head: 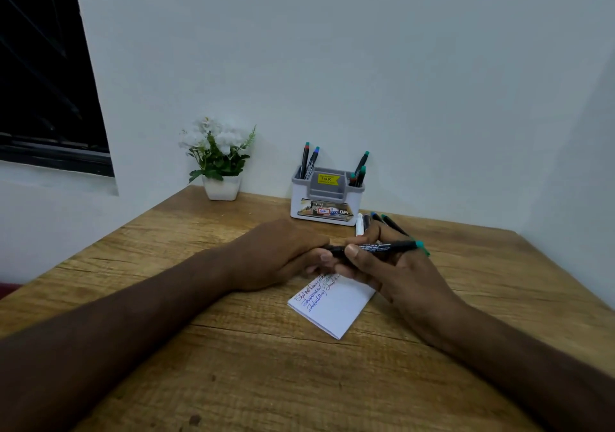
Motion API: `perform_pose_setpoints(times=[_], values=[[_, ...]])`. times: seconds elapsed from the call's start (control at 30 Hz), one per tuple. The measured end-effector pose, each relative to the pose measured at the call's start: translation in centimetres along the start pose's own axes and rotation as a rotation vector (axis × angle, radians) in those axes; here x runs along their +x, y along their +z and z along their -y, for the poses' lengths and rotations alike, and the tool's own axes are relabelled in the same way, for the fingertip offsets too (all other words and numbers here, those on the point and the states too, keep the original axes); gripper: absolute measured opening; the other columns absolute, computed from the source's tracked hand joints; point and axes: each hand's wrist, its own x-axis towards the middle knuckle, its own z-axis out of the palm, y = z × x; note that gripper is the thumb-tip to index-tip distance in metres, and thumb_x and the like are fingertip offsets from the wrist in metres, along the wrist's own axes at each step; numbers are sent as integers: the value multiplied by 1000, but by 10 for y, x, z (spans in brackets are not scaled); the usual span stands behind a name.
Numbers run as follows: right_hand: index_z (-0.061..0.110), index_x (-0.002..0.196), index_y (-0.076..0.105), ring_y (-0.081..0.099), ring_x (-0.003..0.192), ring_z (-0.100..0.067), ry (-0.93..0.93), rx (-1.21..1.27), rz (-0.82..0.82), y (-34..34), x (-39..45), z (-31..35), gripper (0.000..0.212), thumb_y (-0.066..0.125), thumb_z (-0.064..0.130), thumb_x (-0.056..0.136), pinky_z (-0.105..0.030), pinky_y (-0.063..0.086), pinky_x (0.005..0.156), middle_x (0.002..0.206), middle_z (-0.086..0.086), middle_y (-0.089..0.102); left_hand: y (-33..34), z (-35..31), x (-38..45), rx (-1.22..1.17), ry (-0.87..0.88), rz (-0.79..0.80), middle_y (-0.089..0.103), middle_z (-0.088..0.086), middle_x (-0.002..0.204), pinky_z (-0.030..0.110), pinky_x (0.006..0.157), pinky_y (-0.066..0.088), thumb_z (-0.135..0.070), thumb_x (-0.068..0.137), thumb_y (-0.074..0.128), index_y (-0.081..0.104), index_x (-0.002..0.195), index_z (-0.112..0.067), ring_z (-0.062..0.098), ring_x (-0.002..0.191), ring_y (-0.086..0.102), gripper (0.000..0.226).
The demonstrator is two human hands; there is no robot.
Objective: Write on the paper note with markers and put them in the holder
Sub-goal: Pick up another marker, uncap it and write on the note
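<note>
A white paper note [336,308] with blue handwriting lies on the wooden table [266,365]. Just above its far edge, both hands meet on one black marker with a green end [386,247], held level. My right hand [392,275] grips the marker's barrel with thumb on top. My left hand [283,255] grips the marker's left end, which its fingers hide. The white and grey holder [327,198] stands by the wall with several markers upright in it. More markers [382,222] lie on the table right of the holder, partly hidden behind my right hand.
A white pot of artificial flowers [221,162] stands at the back left by the wall. A dark window [43,75] is at the left. Walls close off the table at the back and right.
</note>
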Motion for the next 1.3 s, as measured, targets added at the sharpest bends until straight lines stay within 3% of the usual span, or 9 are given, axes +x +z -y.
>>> perform_pose_setpoints(times=[0.17,0.27,0.33,0.47,0.6,0.7,0.77,1.13,1.3], values=[[11,99,72,77,109,-39,26,280,79,2,0,2,14,62,19,93,-42,62,95,115,-30,77,0,4,-2,-68,-24,-11,49,-19,73,10,68,33,-31,113,40,37,83,-49,0,68,49,35],[6,116,64,78,107,-37,-46,188,-53,-1,6,2,29,61,29,98,-46,65,93,115,-22,79,-4,2,-2,-138,-23,-2,53,-18,72,9,67,34,-32,113,40,45,86,-47,2,68,54,32],[13,107,67,78,106,-33,-139,91,-163,-7,9,5,26,60,36,97,-50,64,90,113,-14,81,-8,1,-5,-203,-28,43,60,-17,78,14,66,38,-36,112,44,61,95,-41,0,74,59,25],[10,99,76,70,79,-24,-164,51,-268,-20,12,4,37,55,40,101,-36,59,69,98,-12,80,-14,6,-9,-345,-35,131,77,0,113,24,85,51,-36,97,77,57,92,-29,1,113,69,21],[-2,103,73,75,73,-24,-70,66,-176,-16,9,0,36,56,30,105,-28,64,66,92,-22,78,-14,9,-14,-370,-80,171,71,-20,132,40,104,51,-35,87,88,49,90,-17,7,131,62,42],[-6,104,72,76,79,-28,-15,16,-77,-10,3,-1,10,69,-1,96,-33,65,74,93,-24,78,-13,8,-15,-388,-90,159,67,-34,124,37,104,51,-33,85,89,51,91,-11,5,132,61,44],[-2,100,74,75,78,-27,-10,-89,-35,-5,-2,-3,17,69,-13,89,-37,62,78,87,-21,78,-13,7,-15,-391,-84,141,66,-36,118,24,101,49,-32,84,91,52,91,-11,1,132,60,44],[19,79,79,78,77,-21,-105,-584,124,6,-15,6,24,75,-4,82,-43,63,86,76,-5,80,-12,9,-16,-345,-86,153,65,-28,129,34,106,49,-36,83,90,54,98,-8,6,133,59,48],[28,76,81,75,84,-15,-102,-651,110,11,-17,6,8,76,26,71,-48,64,81,82,6,80,-13,9,-16,-324,-90,170,60,-41,118,41,107,49,-40,82,91,60,111,-4,0,127,59,56]])
